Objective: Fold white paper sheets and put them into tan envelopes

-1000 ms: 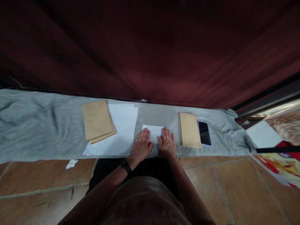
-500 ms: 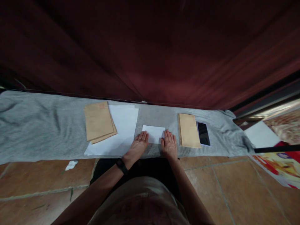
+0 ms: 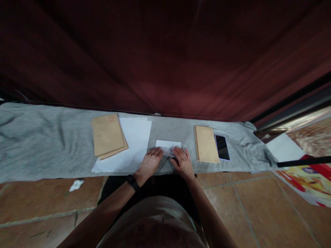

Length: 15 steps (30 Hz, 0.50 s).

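A small folded sheet of white paper (image 3: 168,144) lies on the grey cloth in front of me, and its lower part looks shaded. My left hand (image 3: 152,160) rests flat, fingers stretched out, with the fingertips at the paper's left edge. Across from it, my right hand (image 3: 183,162) lies over the paper's lower right part, fingers extended and somewhat apart, covering that corner. Larger white sheets (image 3: 134,144) are to the left, partly under brown envelopes (image 3: 107,136). Right of my right hand sits another pile of brown envelopes (image 3: 207,144).
A phone (image 3: 222,147) lies beside the right envelope pile. The grey cloth (image 3: 51,137) covers a narrow surface that ends at a dark red curtain (image 3: 165,69). On the tiled floor (image 3: 245,196) are a white scrap (image 3: 76,185) and, at right, a colourful printed package (image 3: 310,182).
My right hand has shifted left and inward from the paper's right edge onto its lower part. The paper looks shorter from top to bottom. My left hand stays at the left edge.
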Each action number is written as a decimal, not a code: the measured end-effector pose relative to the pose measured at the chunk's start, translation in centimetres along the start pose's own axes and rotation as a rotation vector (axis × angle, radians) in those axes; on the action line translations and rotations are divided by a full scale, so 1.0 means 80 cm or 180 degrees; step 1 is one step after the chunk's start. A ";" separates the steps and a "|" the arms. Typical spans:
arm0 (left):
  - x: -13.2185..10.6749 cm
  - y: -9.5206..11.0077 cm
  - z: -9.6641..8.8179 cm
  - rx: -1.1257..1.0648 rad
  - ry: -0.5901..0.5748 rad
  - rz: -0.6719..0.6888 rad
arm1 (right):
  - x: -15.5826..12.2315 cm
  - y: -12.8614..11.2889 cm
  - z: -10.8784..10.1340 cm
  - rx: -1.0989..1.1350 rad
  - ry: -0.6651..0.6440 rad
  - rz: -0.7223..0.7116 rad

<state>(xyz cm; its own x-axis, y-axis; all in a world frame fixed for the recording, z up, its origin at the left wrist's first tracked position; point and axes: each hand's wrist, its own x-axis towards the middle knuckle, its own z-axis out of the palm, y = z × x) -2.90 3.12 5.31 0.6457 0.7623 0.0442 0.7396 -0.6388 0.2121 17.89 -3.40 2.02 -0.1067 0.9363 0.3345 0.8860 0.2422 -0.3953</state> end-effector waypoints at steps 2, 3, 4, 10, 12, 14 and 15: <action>-0.002 0.001 -0.010 -0.0280 0.0223 0.0017 | 0.004 -0.003 -0.010 0.0224 0.0038 0.0070; -0.003 0.002 -0.016 -0.0457 0.0343 -0.0007 | 0.007 -0.004 -0.016 0.0339 0.0083 0.0153; -0.003 0.001 -0.021 -0.0665 0.0474 -0.0070 | 0.011 -0.005 -0.024 0.0458 0.0141 0.0249; 0.017 -0.012 -0.041 -0.2653 0.1041 -0.1048 | 0.045 -0.008 -0.068 0.1274 0.0497 0.0836; 0.024 -0.017 -0.038 -0.3382 0.0905 -0.1237 | 0.055 -0.008 -0.069 0.1418 0.0582 0.1130; 0.028 -0.020 -0.029 -0.3725 0.0718 -0.1444 | 0.061 -0.006 -0.061 0.1446 0.0594 0.1361; 0.029 -0.020 -0.024 -0.3749 0.0653 -0.1556 | 0.062 -0.005 -0.055 0.1415 0.0589 0.1441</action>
<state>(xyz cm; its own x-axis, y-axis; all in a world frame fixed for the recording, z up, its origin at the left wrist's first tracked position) -2.96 6.16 6.90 0.2387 0.9586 -0.1555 0.2098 0.1055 0.9720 18.95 0.05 7.59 0.3471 0.9207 0.1782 0.5503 -0.0462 -0.8337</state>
